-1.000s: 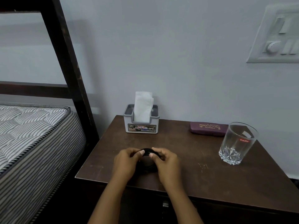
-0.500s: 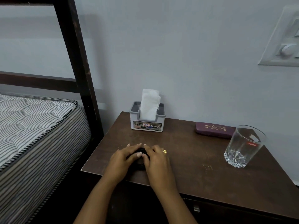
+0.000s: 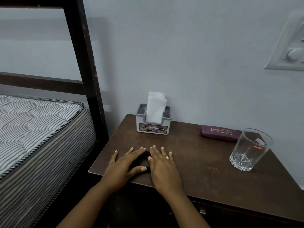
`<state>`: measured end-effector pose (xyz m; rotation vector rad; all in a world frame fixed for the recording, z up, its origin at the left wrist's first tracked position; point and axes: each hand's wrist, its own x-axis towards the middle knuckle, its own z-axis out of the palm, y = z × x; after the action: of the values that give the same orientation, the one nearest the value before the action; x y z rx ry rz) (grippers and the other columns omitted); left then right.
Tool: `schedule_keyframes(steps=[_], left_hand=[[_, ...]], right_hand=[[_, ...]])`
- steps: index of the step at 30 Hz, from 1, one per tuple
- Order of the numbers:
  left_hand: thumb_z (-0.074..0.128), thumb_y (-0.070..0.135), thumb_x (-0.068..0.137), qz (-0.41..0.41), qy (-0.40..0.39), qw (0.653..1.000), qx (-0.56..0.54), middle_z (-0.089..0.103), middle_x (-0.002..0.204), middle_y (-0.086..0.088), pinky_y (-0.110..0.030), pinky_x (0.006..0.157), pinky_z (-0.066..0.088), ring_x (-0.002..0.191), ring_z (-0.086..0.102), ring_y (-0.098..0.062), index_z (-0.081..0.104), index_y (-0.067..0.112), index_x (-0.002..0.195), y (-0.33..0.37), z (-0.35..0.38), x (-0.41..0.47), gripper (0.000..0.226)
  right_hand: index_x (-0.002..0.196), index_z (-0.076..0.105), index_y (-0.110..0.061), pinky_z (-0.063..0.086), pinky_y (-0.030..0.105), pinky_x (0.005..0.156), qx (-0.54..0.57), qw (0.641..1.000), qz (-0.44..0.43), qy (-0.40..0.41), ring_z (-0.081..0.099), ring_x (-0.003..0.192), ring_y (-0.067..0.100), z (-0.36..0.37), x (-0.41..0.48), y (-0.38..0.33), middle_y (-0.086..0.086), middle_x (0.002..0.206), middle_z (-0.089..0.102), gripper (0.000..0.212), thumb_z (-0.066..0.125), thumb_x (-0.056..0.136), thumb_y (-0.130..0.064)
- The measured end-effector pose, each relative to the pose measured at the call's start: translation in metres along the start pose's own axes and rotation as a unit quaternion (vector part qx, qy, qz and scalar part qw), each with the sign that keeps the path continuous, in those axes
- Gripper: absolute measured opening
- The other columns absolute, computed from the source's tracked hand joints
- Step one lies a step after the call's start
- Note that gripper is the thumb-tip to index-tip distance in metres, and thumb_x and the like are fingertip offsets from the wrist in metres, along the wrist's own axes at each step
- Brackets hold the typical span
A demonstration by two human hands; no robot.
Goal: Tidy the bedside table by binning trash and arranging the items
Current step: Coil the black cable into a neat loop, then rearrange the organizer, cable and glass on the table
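Note:
A small black round object (image 3: 143, 160) lies on the dark wooden bedside table (image 3: 197, 165) near its front left edge, mostly hidden between my hands. My left hand (image 3: 125, 163) rests flat to its left, fingers spread, thumb touching the object. My right hand (image 3: 162, 165), with a gold ring, lies flat to its right, thumb against the object. At the back of the table stand a grey tissue holder (image 3: 153, 128) with a white tissue (image 3: 155, 107) sticking up, a maroon spectacle case (image 3: 220, 133) and a clear drinking glass (image 3: 250, 150) at the right.
A striped mattress (image 3: 41, 129) and a dark bed post (image 3: 85, 63) are close on the table's left. The wall runs right behind the table, with a switch plate (image 3: 291, 46) at upper right. A drawer handle (image 3: 202, 211) shows below the table's front edge.
My hands were curled around the black object and have flattened out, fingers now spread on the table beside it. The view has shifted so the table sits further right.

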<state>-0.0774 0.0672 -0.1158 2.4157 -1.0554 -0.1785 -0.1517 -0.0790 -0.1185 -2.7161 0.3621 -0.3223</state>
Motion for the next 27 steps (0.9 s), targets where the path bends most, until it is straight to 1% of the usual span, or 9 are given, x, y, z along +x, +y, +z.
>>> schedule_keyframes(steps=[3, 7, 10, 14, 16, 19, 22, 24, 27], left_hand=[[0.009, 0.095, 0.053, 0.000, 0.003, 1.000, -0.013, 0.007, 0.133, 0.047, -0.034, 0.112, -0.008, 0.136, 0.002, 0.012, 0.006, 0.073, 0.121, -0.003, -0.001, 0.000, 0.072], [0.019, 0.093, 0.057, -0.019, 0.011, 0.999, -0.050, 0.017, 0.144, 0.039, -0.031, 0.111, -0.005, 0.136, 0.009, 0.013, 0.009, 0.072, 0.124, -0.003, -0.003, 0.002, 0.070], [0.050, 0.059, 0.083, -0.032, 0.028, 0.996, -0.084, 0.024, 0.145, 0.034, -0.031, 0.112, -0.003, 0.136, 0.016, 0.013, 0.017, 0.069, 0.122, 0.000, -0.005, 0.002, 0.053], [0.054, 0.043, 0.088, -0.029, 0.038, 0.989, -0.143, 0.035, 0.133, 0.039, -0.033, 0.116, -0.001, 0.129, 0.024, 0.018, 0.024, 0.062, 0.127, -0.005, -0.007, 0.003, 0.053], [0.054, 0.040, 0.090, -0.034, 0.071, 0.972, -0.223, 0.042, 0.136, 0.029, -0.036, 0.119, 0.007, 0.130, 0.031, 0.013, 0.036, 0.051, 0.132, -0.009, -0.007, 0.006, 0.048], [0.050, 0.027, 0.094, -0.071, 0.163, 0.920, -0.350, 0.055, 0.132, 0.012, -0.031, 0.113, 0.030, 0.125, 0.046, 0.004, 0.054, 0.033, 0.126, -0.012, -0.008, 0.006, 0.033], [0.041, 0.029, 0.098, -0.117, 0.215, 0.872, -0.424, 0.059, 0.128, 0.002, -0.024, 0.101, 0.036, 0.121, 0.053, -0.011, 0.055, 0.023, 0.127, -0.010, -0.015, 0.012, 0.033], [0.037, 0.036, 0.098, -0.135, 0.191, 0.867, -0.440, 0.055, 0.135, -0.002, -0.024, 0.102, 0.032, 0.123, 0.051, -0.012, 0.048, 0.019, 0.134, -0.013, -0.019, 0.025, 0.042], [0.035, 0.055, 0.092, -0.152, 0.148, 0.883, -0.419, 0.047, 0.143, 0.003, -0.025, 0.108, 0.024, 0.132, 0.042, -0.009, 0.040, 0.021, 0.140, -0.016, -0.017, 0.050, 0.059]], right_hand=[[0.147, 0.022, -0.022, 0.000, 0.032, 0.117, 0.031, 0.999, -0.001, 0.015, 0.010, 0.145, 0.014, -0.003, -0.005, -0.002, -0.007, 0.155, 0.024, 0.047, 0.024, 0.101, -0.032], [0.147, 0.022, -0.027, 0.004, 0.027, 0.117, 0.090, 0.995, 0.000, 0.034, 0.014, 0.144, 0.011, -0.007, -0.009, -0.004, -0.007, 0.155, 0.024, 0.047, 0.027, 0.101, -0.033], [0.146, 0.024, -0.027, 0.007, 0.026, 0.116, 0.097, 0.995, 0.002, 0.032, 0.016, 0.144, 0.011, -0.009, -0.010, -0.005, -0.004, 0.153, 0.030, 0.046, 0.028, 0.101, -0.033], [0.146, 0.024, -0.027, 0.009, 0.025, 0.115, 0.103, 0.994, 0.010, 0.037, 0.018, 0.143, 0.013, -0.010, -0.011, -0.005, -0.002, 0.152, 0.032, 0.047, 0.028, 0.100, -0.036], [0.146, 0.024, -0.030, 0.015, 0.026, 0.114, 0.147, 0.988, 0.024, 0.049, 0.020, 0.142, 0.014, -0.008, -0.010, -0.003, -0.005, 0.152, 0.030, 0.048, 0.028, 0.100, -0.040], [0.143, 0.031, -0.030, 0.025, 0.019, 0.106, 0.243, 0.963, 0.053, 0.100, 0.031, 0.136, 0.009, -0.008, -0.009, 0.003, -0.008, 0.148, 0.036, 0.046, 0.033, 0.098, -0.039], [0.142, 0.037, -0.022, 0.026, 0.016, 0.099, 0.368, 0.910, 0.123, 0.148, 0.040, 0.128, 0.007, -0.015, -0.002, 0.014, -0.003, 0.143, 0.044, 0.044, 0.039, 0.098, -0.031], [0.142, 0.035, -0.019, 0.029, 0.019, 0.099, 0.418, 0.879, 0.165, 0.159, 0.043, 0.127, 0.011, -0.020, 0.010, 0.025, 0.000, 0.143, 0.044, 0.046, 0.041, 0.098, -0.026], [0.145, 0.028, -0.017, 0.028, 0.024, 0.105, 0.452, 0.861, 0.192, 0.130, 0.037, 0.133, 0.014, -0.025, 0.033, 0.040, 0.001, 0.147, 0.038, 0.050, 0.042, 0.097, -0.013]])
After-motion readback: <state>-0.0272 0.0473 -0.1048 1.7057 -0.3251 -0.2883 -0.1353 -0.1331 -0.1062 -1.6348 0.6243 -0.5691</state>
